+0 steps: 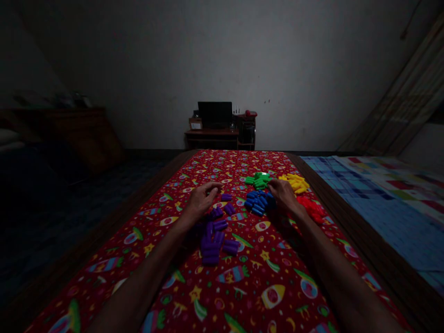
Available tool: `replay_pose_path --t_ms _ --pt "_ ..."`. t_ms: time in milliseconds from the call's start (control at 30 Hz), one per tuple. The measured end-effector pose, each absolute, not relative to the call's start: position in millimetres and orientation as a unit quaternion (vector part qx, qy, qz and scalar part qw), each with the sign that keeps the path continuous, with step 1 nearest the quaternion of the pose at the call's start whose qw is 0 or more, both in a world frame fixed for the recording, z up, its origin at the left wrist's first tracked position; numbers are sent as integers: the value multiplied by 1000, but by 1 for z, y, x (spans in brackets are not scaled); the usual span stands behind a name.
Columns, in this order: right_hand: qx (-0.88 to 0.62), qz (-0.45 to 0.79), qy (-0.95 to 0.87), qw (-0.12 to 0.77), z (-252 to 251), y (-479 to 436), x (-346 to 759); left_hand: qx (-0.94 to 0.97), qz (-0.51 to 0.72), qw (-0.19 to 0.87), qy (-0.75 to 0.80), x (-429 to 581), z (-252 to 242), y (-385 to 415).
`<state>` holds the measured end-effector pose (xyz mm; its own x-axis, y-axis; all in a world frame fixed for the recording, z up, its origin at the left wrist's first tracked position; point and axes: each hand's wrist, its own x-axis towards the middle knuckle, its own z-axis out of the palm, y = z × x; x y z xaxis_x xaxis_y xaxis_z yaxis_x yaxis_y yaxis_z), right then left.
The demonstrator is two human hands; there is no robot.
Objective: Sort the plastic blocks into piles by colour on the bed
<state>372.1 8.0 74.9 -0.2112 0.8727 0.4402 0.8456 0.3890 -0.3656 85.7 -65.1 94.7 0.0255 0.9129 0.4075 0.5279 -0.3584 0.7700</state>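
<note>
a dim room, a red rocket-print cloth (263,277) spread over a long table. the left hand (201,200) rests palm down with loose, unclenched fingers, purple pegs (217,236) just beside and behind it. the right hand (283,194) lies over the blue pegs (257,202), grip unclear; green pegs (258,180) ahead, yellow pegs (296,183) and red pegs (312,208) to its right near the cloth's edge.

This is a room in a home: a bed (388,199) with a checked sheet, a small desk (211,137) with a dark screen (215,114) by the wall, and a rocket cloth (243,277) on the table
</note>
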Motion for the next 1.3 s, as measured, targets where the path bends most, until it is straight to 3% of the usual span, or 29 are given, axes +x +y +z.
replay_pose_path --t_ms 367,700,867,967,1167,1300 --pt "-527 91 -812 232 64 1 363 693 406 158 574 71 92 -59" --pt "-471 57 -835 280 103 -23 342 723 312 141 600 48 66 -50" --pt "-326 137 -932 85 117 -75 304 709 318 161 608 42 45 -44" --pt "-279 91 -956 16 106 -112 283 668 383 201 605 34 32 -42" --pt "-274 15 -962 -6 91 -132 276 630 431 229 605 25 21 -43" --pt "-344 0 -936 72 81 -118 316 635 427 231 601 25 22 -44"
